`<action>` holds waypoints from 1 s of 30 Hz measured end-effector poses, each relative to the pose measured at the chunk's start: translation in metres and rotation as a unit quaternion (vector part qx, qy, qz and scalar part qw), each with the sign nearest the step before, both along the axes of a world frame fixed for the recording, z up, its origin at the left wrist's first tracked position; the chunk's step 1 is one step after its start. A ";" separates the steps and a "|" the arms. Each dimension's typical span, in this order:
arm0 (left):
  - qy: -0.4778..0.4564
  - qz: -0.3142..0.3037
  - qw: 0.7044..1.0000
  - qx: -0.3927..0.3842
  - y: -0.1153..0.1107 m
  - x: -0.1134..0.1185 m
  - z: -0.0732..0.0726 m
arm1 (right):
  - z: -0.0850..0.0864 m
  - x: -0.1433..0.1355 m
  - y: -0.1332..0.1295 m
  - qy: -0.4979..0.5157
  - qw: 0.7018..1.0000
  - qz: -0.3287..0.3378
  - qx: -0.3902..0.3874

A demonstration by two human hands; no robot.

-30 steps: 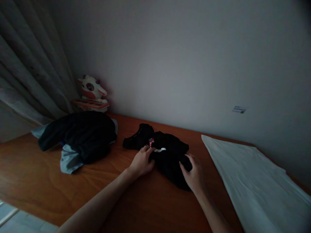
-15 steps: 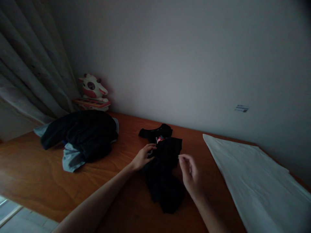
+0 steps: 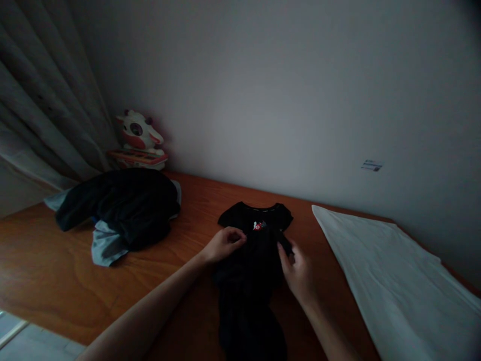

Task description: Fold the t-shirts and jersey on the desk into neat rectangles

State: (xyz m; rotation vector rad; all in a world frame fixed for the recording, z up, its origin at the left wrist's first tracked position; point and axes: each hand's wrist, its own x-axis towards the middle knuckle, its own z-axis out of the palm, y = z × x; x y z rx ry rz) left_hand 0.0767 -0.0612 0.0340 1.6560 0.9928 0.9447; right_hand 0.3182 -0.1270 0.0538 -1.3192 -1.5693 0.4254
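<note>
1. The wooden bench (image 3: 67, 281) carries everything: a white cloth (image 3: 398, 271) spread on the right, a dark heap of clothes (image 3: 128, 205) on the left, and the black garment (image 3: 250, 281) between them, running from near the wall down towards the wearer.
2. The black garment looks light, soft and limp; I'd expect it to bunch and slide easily on the bench, with little risk of damage. Its sides and shoulders seem the best places to take hold, one hand to each edge.
3. The right hand (image 3: 298, 273) has a narrow grip, thumb and fingers closed on a dark fold at the right edge. The left hand (image 3: 223, 243) also pinches, its fingertips meeting at the left edge.
4. Compared with half a second ago, the garment's upper part lies squarer and wider, both shoulders showing, and its lower part reaches further towards the wearer. The right hand was then just beside the cloth; now it holds some.
5. The neckline (image 3: 259, 209) now faces the wall more evenly, and the small red-and-white print (image 3: 258, 226) sits nearer centre below it.
</note>
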 end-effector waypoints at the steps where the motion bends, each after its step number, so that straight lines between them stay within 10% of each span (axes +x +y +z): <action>1: -0.026 -0.008 0.999 -0.032 0.002 -0.001 -0.002 | 0.004 -0.005 -0.006 -0.019 0.997 0.074 0.018; 5: -0.108 0.004 0.987 -0.116 0.009 -0.011 0.001 | 0.014 -0.018 -0.016 -0.019 0.970 0.242 0.031; 10: -0.180 0.175 0.965 -0.076 0.025 -0.035 0.010 | -0.011 0.004 0.013 0.053 0.998 -0.033 -0.002; 14: -0.048 0.254 0.966 0.006 0.026 -0.044 0.014 | -0.037 0.030 0.033 -0.036 0.994 -0.086 -0.060; 21: 0.262 0.080 0.953 0.132 -0.004 -0.017 0.012 | -0.049 0.023 0.027 -0.235 0.967 -0.073 -0.061; 30: 0.087 0.028 0.994 0.064 -0.005 -0.009 0.010 | -0.034 0.016 0.024 -0.116 0.986 0.038 -0.111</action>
